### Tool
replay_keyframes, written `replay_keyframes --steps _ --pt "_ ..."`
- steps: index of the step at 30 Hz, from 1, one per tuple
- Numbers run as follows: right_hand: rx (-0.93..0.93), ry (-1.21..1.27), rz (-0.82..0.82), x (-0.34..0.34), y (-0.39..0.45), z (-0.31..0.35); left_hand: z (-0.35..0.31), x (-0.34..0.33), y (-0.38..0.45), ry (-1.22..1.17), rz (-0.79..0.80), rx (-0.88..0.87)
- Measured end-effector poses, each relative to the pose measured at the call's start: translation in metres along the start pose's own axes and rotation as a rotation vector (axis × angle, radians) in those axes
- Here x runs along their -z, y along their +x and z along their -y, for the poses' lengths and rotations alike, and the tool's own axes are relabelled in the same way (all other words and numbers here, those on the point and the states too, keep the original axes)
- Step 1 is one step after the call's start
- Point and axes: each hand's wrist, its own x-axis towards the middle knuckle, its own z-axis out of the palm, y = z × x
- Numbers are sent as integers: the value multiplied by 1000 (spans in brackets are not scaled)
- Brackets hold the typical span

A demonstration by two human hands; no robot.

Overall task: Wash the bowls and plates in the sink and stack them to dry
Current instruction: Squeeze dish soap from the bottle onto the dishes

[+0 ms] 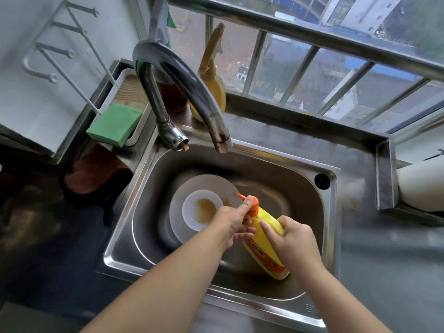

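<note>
Nothing looks washed yet: 1 bowl (203, 210), brown residue inside, sits on 1 plate (192, 188) in the sink (331, 212). Your left hand (230, 222) presses the pump of the detergent bottle (266, 246), your right hand (294, 239) grips its body, nozzle just beside the bowl. Scrubbing, rinsing and stacking remain.

Two bare forearms, no sleeves in view, left hand (231, 222) and right hand (293, 239) both ungloved, fingers without rings, wrists without watch or bracelet, short plain fingernails, no polish visible
</note>
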Motion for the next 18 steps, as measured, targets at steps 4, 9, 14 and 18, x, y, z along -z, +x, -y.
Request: replay_keyframes --steps 4,9,14,18 --pt "-17 -10 13 5 2 -1 -4 -6 -3 19 -1 -24" --pt "-90 -40 70 16 5 -5 -12 -7 -13 95 146 -52" --pt "-68 18 132 58 13 -1 -18 22 -22 517 140 -226" --pt "109 152 96 131 32 33 -44 57 -32 928 -88 -522"
